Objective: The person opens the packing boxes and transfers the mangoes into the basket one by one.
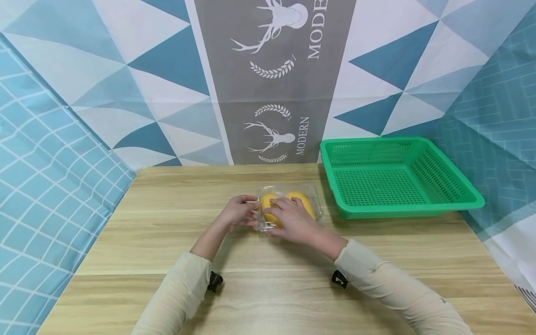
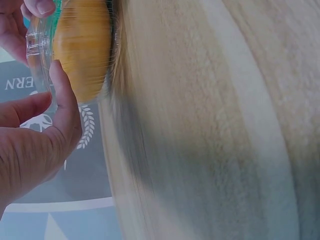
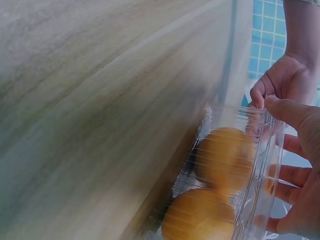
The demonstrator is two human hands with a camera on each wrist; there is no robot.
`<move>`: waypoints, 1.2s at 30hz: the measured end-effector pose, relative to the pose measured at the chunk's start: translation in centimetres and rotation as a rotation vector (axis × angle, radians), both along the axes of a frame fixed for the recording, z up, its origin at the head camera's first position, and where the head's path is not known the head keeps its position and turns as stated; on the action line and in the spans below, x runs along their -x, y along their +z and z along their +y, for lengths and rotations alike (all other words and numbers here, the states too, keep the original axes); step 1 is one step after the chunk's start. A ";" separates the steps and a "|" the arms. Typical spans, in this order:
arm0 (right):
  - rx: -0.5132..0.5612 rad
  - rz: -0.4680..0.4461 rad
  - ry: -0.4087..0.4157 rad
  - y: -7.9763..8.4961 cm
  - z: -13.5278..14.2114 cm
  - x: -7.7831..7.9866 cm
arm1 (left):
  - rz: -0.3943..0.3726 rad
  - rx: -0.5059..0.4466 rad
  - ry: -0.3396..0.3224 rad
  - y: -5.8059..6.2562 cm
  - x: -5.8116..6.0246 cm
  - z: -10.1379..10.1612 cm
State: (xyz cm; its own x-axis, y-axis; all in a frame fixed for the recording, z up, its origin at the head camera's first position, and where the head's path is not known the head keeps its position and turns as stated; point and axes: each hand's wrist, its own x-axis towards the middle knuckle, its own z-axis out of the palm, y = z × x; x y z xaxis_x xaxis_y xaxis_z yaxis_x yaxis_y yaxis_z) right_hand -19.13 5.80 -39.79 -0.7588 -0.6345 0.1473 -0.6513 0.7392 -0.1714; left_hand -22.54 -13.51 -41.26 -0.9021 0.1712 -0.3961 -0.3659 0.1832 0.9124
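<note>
A clear plastic clamshell box [image 1: 317, 204] lies on the table with its lid down, holding rounded yellow-orange fruits [image 1: 304, 201]; their exact kind is unclear. At the box's left side is my left hand [image 1: 239, 211], its thumb and a finger pinching the rim in the left wrist view. My right hand [image 1: 293, 221] lies over the lid with fingers spread. The right wrist view shows its thumb [image 3: 285, 110] at the rim and the other fingers touching the lid, with two fruits [image 3: 225, 155] visible through the ribbed wall.
A green perforated basket [image 1: 456, 207] stands at the table's back right, to the right of the box. Patterned cloth [image 1: 167, 93] hangs behind and along both sides of the wooden table [image 1: 268, 298].
</note>
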 end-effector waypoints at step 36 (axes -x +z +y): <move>-0.062 0.518 0.196 -1.2 -0.5 -0.1 | -0.010 -0.010 0.003 0.3 -0.1 0.1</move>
